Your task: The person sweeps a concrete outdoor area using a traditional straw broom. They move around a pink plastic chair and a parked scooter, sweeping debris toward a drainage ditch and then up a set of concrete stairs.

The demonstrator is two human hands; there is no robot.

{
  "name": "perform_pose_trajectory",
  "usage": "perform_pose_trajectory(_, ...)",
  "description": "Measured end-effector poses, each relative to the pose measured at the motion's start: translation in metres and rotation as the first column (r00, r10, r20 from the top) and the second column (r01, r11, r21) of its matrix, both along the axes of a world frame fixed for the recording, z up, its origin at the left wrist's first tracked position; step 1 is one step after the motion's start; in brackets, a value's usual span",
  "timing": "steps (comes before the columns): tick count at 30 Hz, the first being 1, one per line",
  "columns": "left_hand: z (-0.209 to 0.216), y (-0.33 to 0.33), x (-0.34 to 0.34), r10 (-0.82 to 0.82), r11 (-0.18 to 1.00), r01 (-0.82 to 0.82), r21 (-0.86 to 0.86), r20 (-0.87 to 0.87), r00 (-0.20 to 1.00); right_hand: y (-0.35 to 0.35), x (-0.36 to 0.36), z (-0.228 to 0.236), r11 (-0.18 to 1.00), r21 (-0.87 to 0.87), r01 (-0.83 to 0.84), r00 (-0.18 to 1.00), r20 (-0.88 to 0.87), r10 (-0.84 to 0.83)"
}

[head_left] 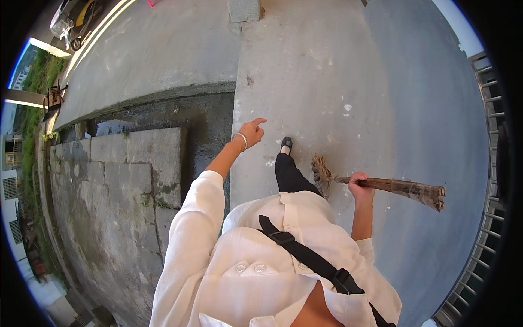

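Observation:
My right hand is wrapped round the handle of a broom. The handle is thick and brownish, and its upper end, at the right, is bound with a wrapping. The frayed, bushy head points down to the concrete floor beside my leg. My left hand is held out in front over the floor and holds nothing. Its index finger is stretched out and the other fingers are partly bent. A bracelet circles that wrist. One dark shoe shows between the hands; the other foot is hidden.
To my left runs a sunken wet channel beside a raised stone-block slab. A concrete post stands ahead. A metal railing lines the right side. At the far left are a parked scooter and a small chair-like object.

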State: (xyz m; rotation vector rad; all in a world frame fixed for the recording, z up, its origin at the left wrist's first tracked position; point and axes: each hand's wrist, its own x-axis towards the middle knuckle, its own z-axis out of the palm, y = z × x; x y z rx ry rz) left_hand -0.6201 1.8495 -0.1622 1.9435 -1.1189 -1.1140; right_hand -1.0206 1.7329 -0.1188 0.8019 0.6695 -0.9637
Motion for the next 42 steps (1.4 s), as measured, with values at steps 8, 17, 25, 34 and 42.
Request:
perform_pose_trajectory(8, -0.11, 0.023, 0.096, 0.42, 0.711, -0.305, 0.634, -0.035, 0.907, -0.216, 0.123, 0.031, 0.999, 0.032, -0.018, 1.0, 0.012, 0.018)
perform_pose_trajectory(17, -0.102, -0.067, 0.217, 0.589, 0.463, -0.347, 0.815, 0.009, 0.808, -0.444, 0.269, 0.022, 0.999, -0.042, -0.005, 0.992, 0.123, 0.01)
perform_pose_trajectory(25, -0.124, -0.469, 0.458, 0.531, 0.742, -0.44, 0.506, -0.042, 0.846, -0.641, 0.395, 0.035, 0.983, -0.182, -0.036, 0.975, 0.208, 0.074)
perform_pose_trajectory(34, -0.006, -0.911, 0.547, 0.1, 0.995, -0.099, 0.014, -0.117, 0.988, -0.855, 0.511, 0.043, 0.956, -0.225, -0.189, 0.958, 0.17, 0.23)
perform_pose_trajectory(42, -0.092, -1.016, 0.66, 0.187, 0.849, -0.178, 0.498, 0.033, 0.982, -1.09, 0.648, 0.046, 0.877, -0.223, -0.425, 0.874, 0.152, 0.462)
